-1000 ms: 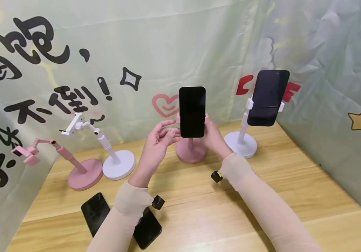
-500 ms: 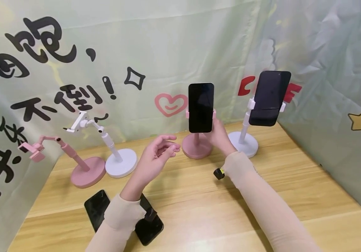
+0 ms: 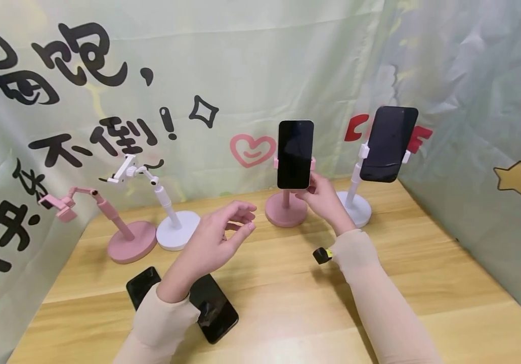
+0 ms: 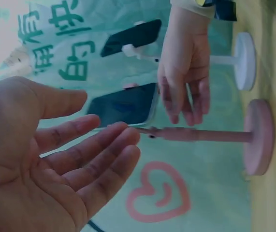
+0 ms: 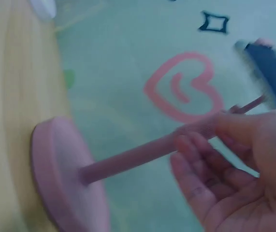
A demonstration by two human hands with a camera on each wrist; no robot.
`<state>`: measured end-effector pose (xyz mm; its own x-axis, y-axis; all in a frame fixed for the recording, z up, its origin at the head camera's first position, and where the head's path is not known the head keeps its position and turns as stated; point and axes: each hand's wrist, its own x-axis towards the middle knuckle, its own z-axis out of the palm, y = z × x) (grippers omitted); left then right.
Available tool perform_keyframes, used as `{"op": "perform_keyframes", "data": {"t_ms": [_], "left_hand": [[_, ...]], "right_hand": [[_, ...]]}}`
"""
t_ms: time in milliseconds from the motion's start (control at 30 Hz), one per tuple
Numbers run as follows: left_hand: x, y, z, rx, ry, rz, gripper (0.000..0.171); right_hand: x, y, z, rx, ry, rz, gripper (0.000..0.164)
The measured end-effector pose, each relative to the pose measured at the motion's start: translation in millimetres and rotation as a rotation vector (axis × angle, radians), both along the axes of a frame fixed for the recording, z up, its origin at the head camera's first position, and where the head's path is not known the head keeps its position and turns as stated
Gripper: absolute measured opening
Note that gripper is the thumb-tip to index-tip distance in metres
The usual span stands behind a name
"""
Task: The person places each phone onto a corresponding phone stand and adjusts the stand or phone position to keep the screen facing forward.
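A black-screened phone [image 3: 295, 154] sits upright in the clamp of a pink phone stand [image 3: 286, 212] at the back middle. Close by the pole hovers my right hand [image 3: 326, 199], its fingers loosely bent; the left wrist view shows a gap between them and the pole. Over the table, left of that stand, my left hand [image 3: 217, 237] is held in the air with relaxed fingers, touching nothing. Two dark phones lie flat beneath my left forearm, a left phone [image 3: 142, 284] and a right phone [image 3: 215, 308], both partly hidden by the sleeve and wrist.
At the back right a white phone stand [image 3: 356, 210] holds another dark phone [image 3: 389, 144], tilted. Toward the left stand a pink stand [image 3: 131, 241] and a white stand [image 3: 178, 230], their clamps without phones. A printed cloth [image 3: 247, 65] hangs behind the wooden table [image 3: 283, 298].
My left hand has left the side of the pink stand's phone and drawn back toward me. My right hand has loosened and lowered slightly beside the pole. The head view has shifted left.
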<state>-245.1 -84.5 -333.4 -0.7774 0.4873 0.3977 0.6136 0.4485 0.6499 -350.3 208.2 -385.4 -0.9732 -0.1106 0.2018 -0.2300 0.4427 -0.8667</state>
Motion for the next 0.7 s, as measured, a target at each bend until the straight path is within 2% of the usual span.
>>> {"op": "perform_keyframes", "data": {"t_ms": [133, 300, 433, 700], "left_hand": [[8.6, -6, 13.6, -0.038, 0.053, -0.001, 0.029], [13.3, -13, 26.0, -0.037, 0.09, 0.022, 0.03], [17.7, -12, 30.9, -0.051, 0.091, 0.005, 0.031], [32.8, -17, 34.1, -0.056, 0.102, 0.034, 0.03]], "right_hand": [[17.2, -8, 18.4, 0.033, -0.009, 0.084, 0.032], [37.5, -12, 35.0, 0.127, -0.027, 0.153, 0.041], [48.9, -8, 34.7, 0.166, -0.099, 0.149, 0.046], [60.6, -16, 26.8, 0.107, -0.143, 0.174, 0.041]]}}
